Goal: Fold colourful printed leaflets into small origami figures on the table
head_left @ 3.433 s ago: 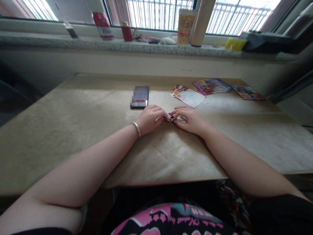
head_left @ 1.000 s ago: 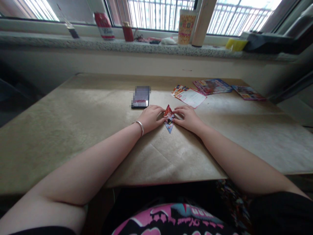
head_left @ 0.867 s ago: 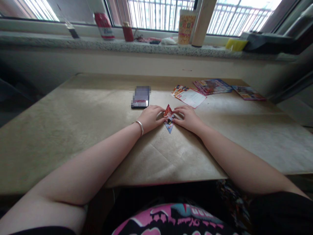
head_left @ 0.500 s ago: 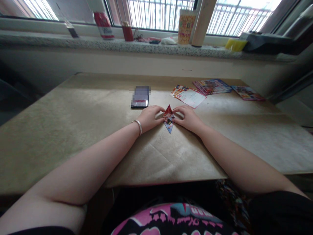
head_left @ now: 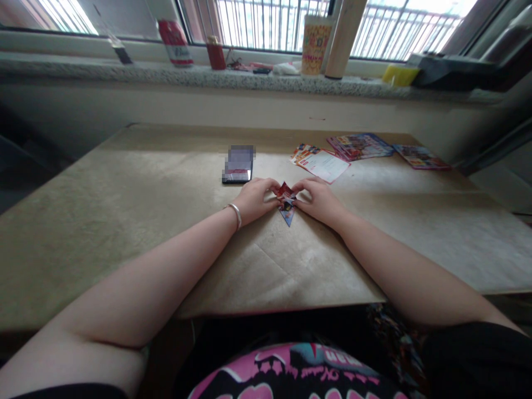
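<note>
Between my two hands, a small folded piece of printed paper (head_left: 286,204), red at the far end and blue toward its pointed near tip, rests on the table (head_left: 266,255). My left hand (head_left: 258,198), with a silver bangle at the wrist, pinches its left edge with thumb and fingertips. From the other side my right hand (head_left: 318,200) grips the right edge the same way. The far end of the paper is parted into uneven points; my fingertips cover part of its sides.
A phone (head_left: 239,164) lies just beyond my left hand. Printed cards (head_left: 324,165) and colourful booklets (head_left: 361,146) lie at the back right. On the windowsill stand a red can (head_left: 174,43), a small red bottle (head_left: 215,54), a patterned cup (head_left: 316,45) and a tall tube (head_left: 344,41).
The red far tip of the paper, a single sharp point before, has parted and sits lower, with its upper edges spread. Both hands have barely moved.
</note>
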`<state>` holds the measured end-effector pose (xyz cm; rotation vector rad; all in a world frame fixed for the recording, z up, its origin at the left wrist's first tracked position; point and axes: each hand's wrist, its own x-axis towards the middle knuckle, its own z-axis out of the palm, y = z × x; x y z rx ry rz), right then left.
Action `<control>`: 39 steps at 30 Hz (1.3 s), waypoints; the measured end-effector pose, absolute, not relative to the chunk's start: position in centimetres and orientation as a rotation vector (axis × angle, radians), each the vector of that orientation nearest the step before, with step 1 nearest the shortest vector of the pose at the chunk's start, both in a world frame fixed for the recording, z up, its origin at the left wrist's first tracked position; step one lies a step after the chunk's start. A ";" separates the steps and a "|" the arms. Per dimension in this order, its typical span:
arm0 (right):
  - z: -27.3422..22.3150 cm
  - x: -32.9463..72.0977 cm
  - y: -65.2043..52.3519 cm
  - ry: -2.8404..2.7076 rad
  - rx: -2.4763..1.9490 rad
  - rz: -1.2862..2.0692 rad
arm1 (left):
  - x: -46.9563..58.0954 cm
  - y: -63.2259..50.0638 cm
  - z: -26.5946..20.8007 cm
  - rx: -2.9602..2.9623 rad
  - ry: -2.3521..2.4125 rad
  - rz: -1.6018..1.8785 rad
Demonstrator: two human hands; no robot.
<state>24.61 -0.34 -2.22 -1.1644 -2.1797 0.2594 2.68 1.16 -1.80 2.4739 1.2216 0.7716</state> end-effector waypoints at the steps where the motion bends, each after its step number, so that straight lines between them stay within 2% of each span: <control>1: -2.2 24.6 -0.3 -2.175 -1.159 0.279 | 2.7 1.2 -1.8 2.460 1.229 0.770; 18: -2.3 24.8 -0.1 -2.202 -1.166 0.319 | 2.4 1.7 -2.0 2.558 1.164 0.647; 28: -2.4 24.6 -0.4 -2.165 -1.257 0.316 | 2.9 1.3 -2.0 2.647 1.142 0.713; 39: -2.5 24.3 0.0 -2.273 -1.162 0.256 | 3.6 1.4 -2.1 2.666 1.309 0.593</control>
